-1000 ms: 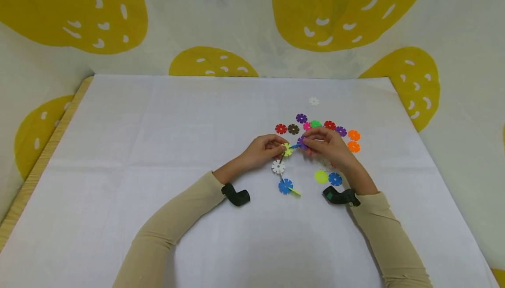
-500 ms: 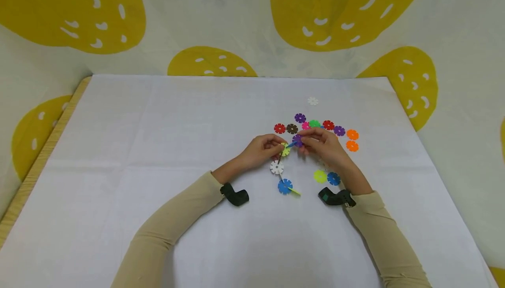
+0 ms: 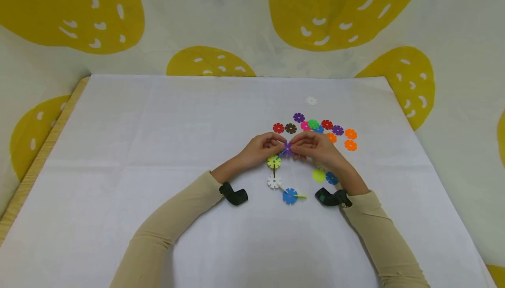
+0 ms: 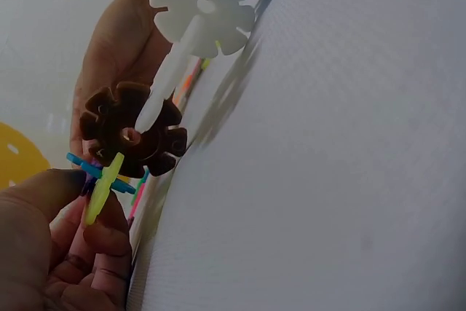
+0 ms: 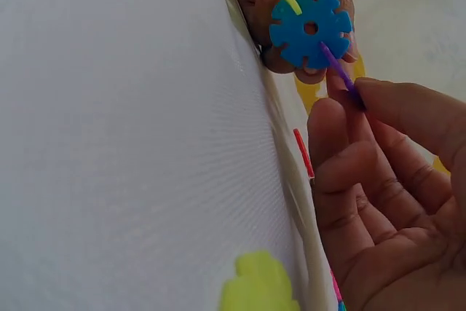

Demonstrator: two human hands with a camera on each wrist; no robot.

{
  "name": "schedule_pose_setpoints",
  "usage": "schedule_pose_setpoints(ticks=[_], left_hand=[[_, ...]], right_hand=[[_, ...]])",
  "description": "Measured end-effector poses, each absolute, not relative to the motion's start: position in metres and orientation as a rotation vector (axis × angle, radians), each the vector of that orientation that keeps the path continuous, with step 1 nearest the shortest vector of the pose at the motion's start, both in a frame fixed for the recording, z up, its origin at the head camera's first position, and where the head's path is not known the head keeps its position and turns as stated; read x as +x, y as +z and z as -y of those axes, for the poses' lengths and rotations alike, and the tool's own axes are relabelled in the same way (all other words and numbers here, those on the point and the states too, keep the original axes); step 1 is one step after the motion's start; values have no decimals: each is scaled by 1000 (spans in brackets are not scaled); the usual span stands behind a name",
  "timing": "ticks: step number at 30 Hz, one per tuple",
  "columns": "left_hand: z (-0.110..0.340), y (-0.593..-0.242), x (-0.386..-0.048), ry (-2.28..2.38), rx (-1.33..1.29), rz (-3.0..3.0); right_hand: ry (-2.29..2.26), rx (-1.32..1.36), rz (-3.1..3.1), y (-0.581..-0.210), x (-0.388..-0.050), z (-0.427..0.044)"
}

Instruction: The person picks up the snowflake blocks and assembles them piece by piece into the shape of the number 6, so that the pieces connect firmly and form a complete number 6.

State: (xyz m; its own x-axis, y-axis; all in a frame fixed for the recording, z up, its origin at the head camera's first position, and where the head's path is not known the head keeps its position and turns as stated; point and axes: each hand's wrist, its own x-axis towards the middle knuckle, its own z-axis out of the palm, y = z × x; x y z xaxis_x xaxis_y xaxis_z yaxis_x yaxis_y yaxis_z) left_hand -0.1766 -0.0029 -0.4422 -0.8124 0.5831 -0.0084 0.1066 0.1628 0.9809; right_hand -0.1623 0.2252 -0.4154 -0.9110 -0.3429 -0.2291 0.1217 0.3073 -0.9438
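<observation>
In the head view, my left hand (image 3: pixel 260 150) and right hand (image 3: pixel 317 150) meet at a purple notched disc (image 3: pixel 287 148). Thumb and fingers of each hand pinch that purple disc. A blue disc (image 5: pixel 311 28) is slotted onto it, and a chain of interlocked discs trails toward me. Along the chain come a yellow disc (image 3: pixel 274 162), a brown disc (image 4: pixel 131 129), a white disc (image 3: pixel 274 181) with another white one edge-on, a blue disc (image 3: pixel 289 196) and a yellow disc (image 3: pixel 301 196) seen edge-on.
Several loose discs lie beyond and beside the right hand, among them red (image 3: pixel 278 128), brown (image 3: pixel 290 128), green (image 3: pixel 313 124), orange (image 3: pixel 350 145) and white (image 3: pixel 311 100). A yellow disc (image 3: pixel 319 176) and a blue disc (image 3: pixel 332 178) lie near the right wrist. White cloth (image 3: pixel 177 112) covers the table.
The left fingers have shifted from the chain's yellow disc to the purple disc. My right hand has moved left with the purple disc, and the chain has swung lower, toward me.
</observation>
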Motion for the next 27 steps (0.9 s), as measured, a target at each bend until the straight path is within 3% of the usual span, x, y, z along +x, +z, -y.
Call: schedule_pose_setpoints(ticks=[27], left_hand=[[2, -444, -177, 1659, 692, -2068]], right_hand=[[-1117, -543, -2321, -395, -168, -289]])
